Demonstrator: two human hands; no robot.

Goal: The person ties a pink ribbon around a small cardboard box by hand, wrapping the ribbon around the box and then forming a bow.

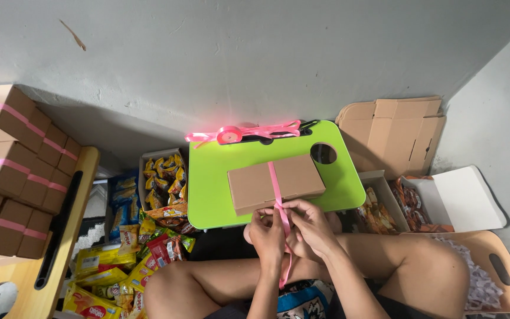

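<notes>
Box (255, 186): flat brown cardboard, on glossy green table (213, 177).
Ribbon (276, 183): pink satin, crossing lid.
Left hand (267, 233): pinching ribbon.
Right hand (309, 227): pinching ribbon.

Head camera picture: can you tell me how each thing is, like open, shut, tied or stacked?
Brown box: shut, flat on the green table.
Pink ribbon: wrapped over the box, ends held.
Left hand: pinching the ribbon.
Right hand: pinching the ribbon.
Ribbon roll: partly unwound.
Ribboned boxes: shut, stacked.
White box: open.
Flat cardboard: unfolded.
</notes>
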